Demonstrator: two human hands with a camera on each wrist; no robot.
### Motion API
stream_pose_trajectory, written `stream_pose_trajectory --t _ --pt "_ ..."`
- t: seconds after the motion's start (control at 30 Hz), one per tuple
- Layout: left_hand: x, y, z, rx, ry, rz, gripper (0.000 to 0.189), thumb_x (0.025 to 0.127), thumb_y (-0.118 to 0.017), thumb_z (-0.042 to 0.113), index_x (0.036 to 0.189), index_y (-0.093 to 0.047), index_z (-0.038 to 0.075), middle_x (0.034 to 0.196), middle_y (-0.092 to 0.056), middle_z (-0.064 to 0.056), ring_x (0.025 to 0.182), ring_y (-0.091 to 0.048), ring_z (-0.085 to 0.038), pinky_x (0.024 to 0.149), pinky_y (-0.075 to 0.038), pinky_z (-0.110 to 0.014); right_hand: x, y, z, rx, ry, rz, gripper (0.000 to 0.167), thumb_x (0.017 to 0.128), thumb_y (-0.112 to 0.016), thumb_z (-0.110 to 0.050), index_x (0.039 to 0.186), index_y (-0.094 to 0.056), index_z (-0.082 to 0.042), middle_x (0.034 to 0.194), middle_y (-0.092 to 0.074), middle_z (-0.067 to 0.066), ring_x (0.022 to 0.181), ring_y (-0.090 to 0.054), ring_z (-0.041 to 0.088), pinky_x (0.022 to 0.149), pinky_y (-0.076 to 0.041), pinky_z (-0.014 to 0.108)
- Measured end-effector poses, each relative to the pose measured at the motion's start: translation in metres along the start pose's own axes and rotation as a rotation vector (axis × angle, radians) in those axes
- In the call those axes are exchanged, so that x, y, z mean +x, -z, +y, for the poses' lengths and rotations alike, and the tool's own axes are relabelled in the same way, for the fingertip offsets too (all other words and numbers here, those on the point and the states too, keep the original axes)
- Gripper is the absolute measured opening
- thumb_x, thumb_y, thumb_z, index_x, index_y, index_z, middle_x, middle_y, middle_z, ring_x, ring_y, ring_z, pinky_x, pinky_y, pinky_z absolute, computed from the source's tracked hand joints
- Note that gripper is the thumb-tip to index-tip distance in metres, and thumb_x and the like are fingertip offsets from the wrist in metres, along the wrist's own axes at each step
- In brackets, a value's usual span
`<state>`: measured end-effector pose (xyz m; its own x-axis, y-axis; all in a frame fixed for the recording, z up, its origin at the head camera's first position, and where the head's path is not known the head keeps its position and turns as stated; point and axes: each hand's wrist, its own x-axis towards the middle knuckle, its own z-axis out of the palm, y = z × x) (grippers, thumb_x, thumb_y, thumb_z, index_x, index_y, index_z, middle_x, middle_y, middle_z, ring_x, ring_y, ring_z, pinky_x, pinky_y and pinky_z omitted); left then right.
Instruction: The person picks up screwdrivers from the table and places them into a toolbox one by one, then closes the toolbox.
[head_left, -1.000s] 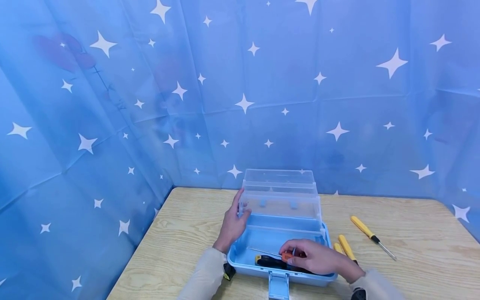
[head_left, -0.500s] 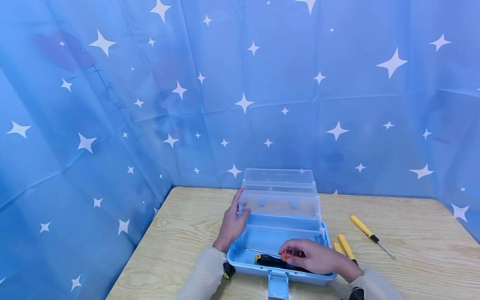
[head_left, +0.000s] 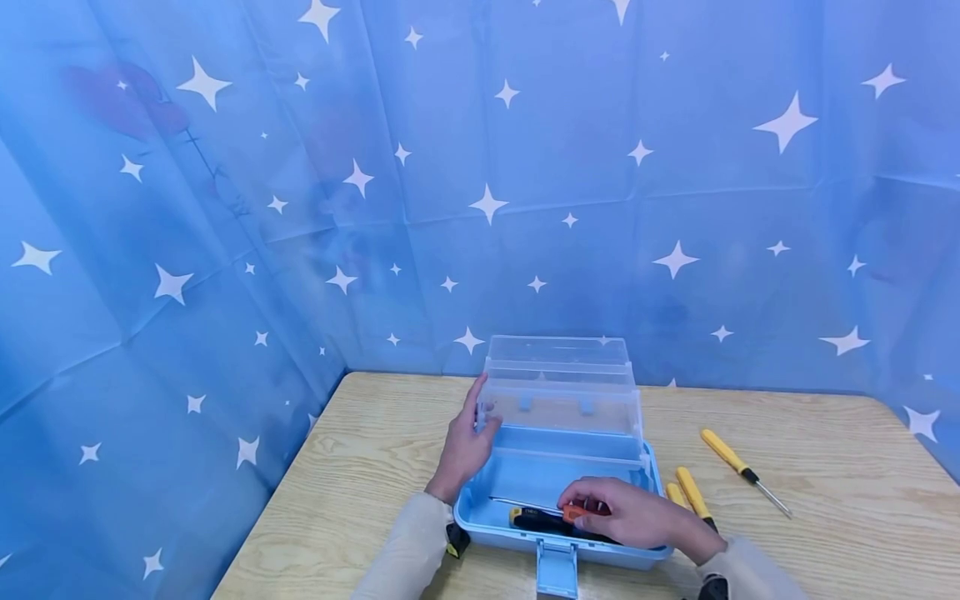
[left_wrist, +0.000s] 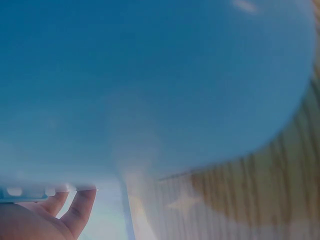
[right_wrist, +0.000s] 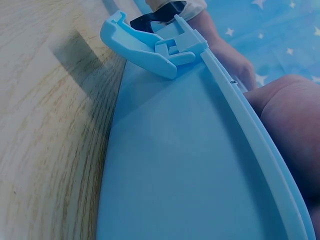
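A light blue toolbox point(head_left: 480, 537) stands on the table with its clear lid point(head_left: 558, 408) raised. My left hand point(head_left: 465, 450) holds the lid's left edge, thumb on the near side and fingers along the edge. Over the box's front right part, my right hand point(head_left: 626, 512) grips the orange handle of a screwdriver point(head_left: 576, 512), whose thin shaft points left inside the box. Just in front of it lies a black-and-yellow handled screwdriver point(head_left: 536, 522), its right end hidden by the hand. In the right wrist view, the box's front wall point(right_wrist: 170, 150) covers most of the right hand point(right_wrist: 295, 125).
The front latch point(head_left: 557, 571) hangs down open. Right of the box lie a yellow-handled screwdriver point(head_left: 746, 473) and two more yellow handles point(head_left: 692, 492), partly hidden by the right arm. A blue star-printed curtain point(head_left: 562, 167) hangs behind the wooden table point(head_left: 360, 450).
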<state>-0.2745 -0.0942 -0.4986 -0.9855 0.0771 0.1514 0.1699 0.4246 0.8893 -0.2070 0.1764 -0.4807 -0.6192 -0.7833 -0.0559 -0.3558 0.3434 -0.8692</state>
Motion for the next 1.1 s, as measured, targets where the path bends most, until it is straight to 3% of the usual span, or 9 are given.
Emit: stream_pose_trajectory --t 0.67,1.1 --pt "0.0004 -0.0001 -0.0007 0.001 -0.005 0.007 0.066 0.102 -0.052 0.026 0.154 -0.019 0.05 0.153 -0.045 -0.001 0.137 -0.046 -0.03 0.109 -0.039 -0.059 0.001 -0.0006 -0.0006 -0.023 -0.004 0.023 0.022 0.102 -0.054 -0.017 0.123 -0.062 -0.013 0.105 -0.063 -0.003 0.089 -0.058 0.007 0.076 -0.052 0.026" --pt "0.0005 -0.0001 -0.0014 -0.001 -0.001 0.001 0.067 0.102 -0.052 0.024 0.154 -0.018 0.05 0.154 -0.043 0.0 0.139 -0.044 -0.03 0.11 -0.038 -0.06 0.0025 -0.0019 -0.0013 -0.005 -0.016 0.07 0.022 0.102 -0.052 -0.012 0.12 -0.064 -0.007 0.102 -0.067 -0.001 0.089 -0.059 0.007 0.074 -0.052 0.025"
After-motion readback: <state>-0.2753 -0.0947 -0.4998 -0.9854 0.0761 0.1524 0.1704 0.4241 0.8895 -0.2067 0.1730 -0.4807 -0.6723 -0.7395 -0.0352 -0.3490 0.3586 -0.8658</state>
